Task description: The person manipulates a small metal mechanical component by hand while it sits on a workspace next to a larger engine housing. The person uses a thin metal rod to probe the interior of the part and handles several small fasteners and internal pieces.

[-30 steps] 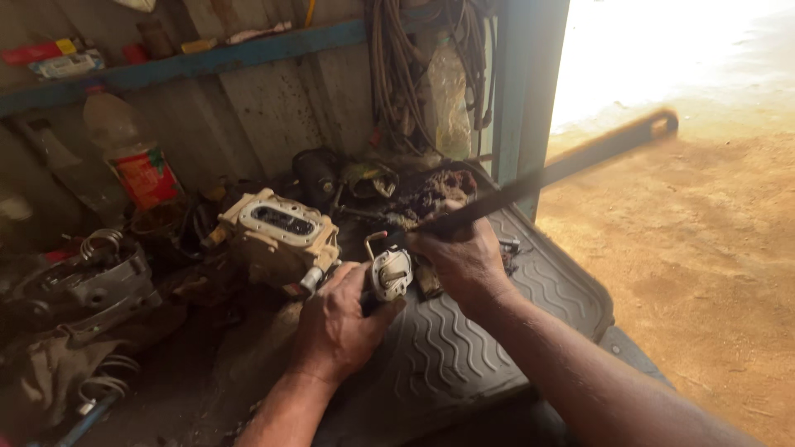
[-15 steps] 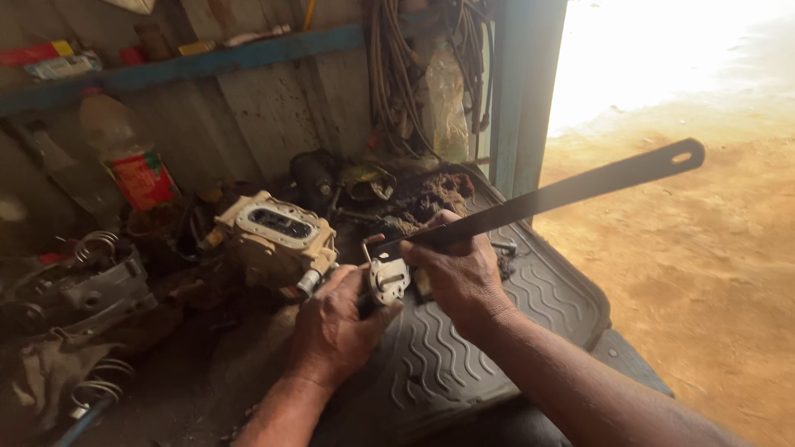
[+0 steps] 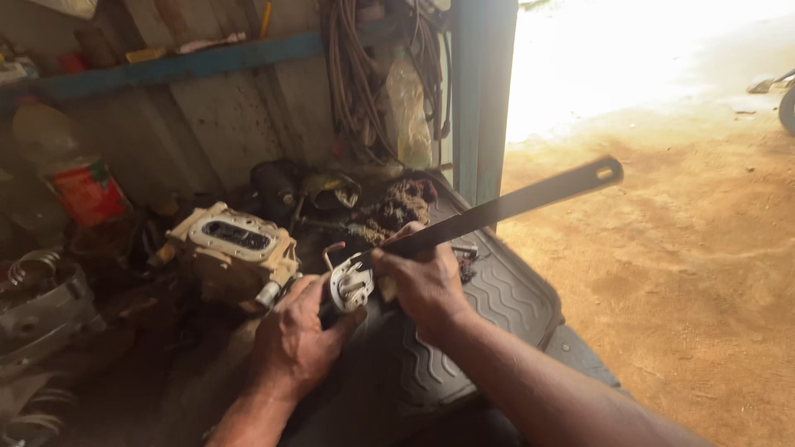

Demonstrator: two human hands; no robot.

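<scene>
My left hand (image 3: 296,335) grips a small round white-faced metal part (image 3: 351,285) with a bent wire hook on top, holding it over a black ribbed rubber mat (image 3: 505,306). My right hand (image 3: 422,281) is closed around the near end of a long flat dark metal bar (image 3: 513,203). The bar slants up and to the right, with a slot hole at its far tip. Its near end lies against the small part.
A grimy cream-coloured engine housing (image 3: 236,257) sits left of my hands among dark greasy parts and rags. A plastic bottle with a red label (image 3: 70,178) stands at the left. A blue post (image 3: 484,91) and hanging cables rise behind. Sandy ground (image 3: 687,273) lies to the right.
The bar's far end has swung a little to the left and lower in view. Both hands have stayed on the small part and the bar.
</scene>
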